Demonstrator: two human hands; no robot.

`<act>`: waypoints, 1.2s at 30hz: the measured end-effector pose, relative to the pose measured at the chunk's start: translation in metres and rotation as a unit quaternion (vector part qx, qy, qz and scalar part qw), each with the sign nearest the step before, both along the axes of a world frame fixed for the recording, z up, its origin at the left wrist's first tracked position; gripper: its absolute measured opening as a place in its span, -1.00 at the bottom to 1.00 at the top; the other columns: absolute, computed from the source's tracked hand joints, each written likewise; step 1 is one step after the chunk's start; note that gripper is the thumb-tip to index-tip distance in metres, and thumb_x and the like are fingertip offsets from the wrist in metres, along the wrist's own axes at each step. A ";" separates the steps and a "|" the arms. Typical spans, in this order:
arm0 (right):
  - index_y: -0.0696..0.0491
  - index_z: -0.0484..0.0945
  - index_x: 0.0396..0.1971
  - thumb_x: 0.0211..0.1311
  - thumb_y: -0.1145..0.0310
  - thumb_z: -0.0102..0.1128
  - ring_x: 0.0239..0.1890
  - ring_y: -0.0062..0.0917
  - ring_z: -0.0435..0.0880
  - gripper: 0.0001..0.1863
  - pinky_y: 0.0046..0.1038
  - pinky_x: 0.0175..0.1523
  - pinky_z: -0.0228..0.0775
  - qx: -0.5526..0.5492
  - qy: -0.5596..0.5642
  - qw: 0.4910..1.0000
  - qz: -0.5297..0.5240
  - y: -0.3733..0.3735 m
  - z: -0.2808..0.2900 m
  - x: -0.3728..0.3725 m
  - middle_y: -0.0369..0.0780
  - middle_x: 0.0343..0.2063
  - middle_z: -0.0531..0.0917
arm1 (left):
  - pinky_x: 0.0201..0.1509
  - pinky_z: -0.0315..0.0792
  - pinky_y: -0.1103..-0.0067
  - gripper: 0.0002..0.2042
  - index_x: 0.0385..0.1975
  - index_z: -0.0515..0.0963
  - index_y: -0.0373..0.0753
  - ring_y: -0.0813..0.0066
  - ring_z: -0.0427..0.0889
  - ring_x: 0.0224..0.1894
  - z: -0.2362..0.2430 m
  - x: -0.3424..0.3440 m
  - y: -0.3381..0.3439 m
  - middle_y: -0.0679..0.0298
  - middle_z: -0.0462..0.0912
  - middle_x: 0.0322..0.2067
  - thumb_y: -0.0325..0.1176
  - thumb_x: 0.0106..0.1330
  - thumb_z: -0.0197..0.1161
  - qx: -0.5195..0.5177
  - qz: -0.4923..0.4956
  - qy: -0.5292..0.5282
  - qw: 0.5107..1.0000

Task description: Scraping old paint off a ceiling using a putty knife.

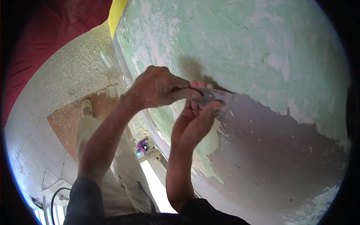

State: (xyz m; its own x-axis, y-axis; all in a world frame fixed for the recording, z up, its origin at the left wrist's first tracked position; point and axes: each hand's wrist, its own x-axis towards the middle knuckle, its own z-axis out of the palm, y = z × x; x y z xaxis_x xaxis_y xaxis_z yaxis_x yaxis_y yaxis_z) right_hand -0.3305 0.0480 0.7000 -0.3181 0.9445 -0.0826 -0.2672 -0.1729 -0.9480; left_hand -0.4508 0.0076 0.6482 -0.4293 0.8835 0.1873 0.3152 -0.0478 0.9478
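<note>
Both hands are on a flat grey scraper blade, held in front of the wall. My left hand is closed, with its thumb and fingers pinching the blade's left end. From below, my right hand is closed around it too, thumb on top and fingers behind. Whether the blade has a handle is hidden by the hands. Behind it, the wall carries patchy, worn green paint. A bare greyish-mauve area with a ragged edge spreads to the lower right of the blade.
Paint flakes litter the floor left of the wall. My shoe rests on a brown board. Dark red cloth hangs at upper left. A purple bundle lies by the wall's foot. A white stand is at lower left.
</note>
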 end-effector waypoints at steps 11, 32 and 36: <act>0.23 0.35 0.17 0.51 0.10 -0.05 0.16 -0.35 0.59 -0.49 -0.31 0.34 0.40 -0.127 0.029 0.983 0.132 -0.006 -0.022 0.005 -0.09 0.07 0.61 | -0.52 0.43 0.36 -0.70 -0.44 0.74 -0.10 0.21 0.58 -0.66 -0.005 -0.004 -0.038 0.18 0.57 -0.71 0.02 0.26 0.34 -0.088 0.040 0.052 0.994; 0.39 0.42 0.01 0.49 0.21 0.07 -0.01 -0.25 0.67 -0.54 -0.34 0.16 0.56 -0.005 -0.034 0.998 0.057 0.003 -0.032 0.008 0.07 -0.08 0.63 | -0.54 0.44 0.35 -0.71 -0.34 0.77 0.02 0.15 0.59 -0.63 -0.027 0.004 -0.013 0.18 0.57 -0.71 0.06 0.29 0.28 -0.009 0.040 0.047 0.998; 0.40 0.43 0.01 0.48 0.14 0.08 0.01 -0.26 0.66 -0.49 -0.35 0.17 0.56 -0.017 0.018 0.999 0.044 0.005 -0.031 -0.007 0.07 -0.06 0.62 | -0.53 0.46 0.34 -0.70 -0.36 0.77 0.07 0.14 0.59 -0.64 -0.011 -0.029 -0.003 0.17 0.55 -0.73 0.11 0.29 0.26 -0.008 0.003 0.129 0.992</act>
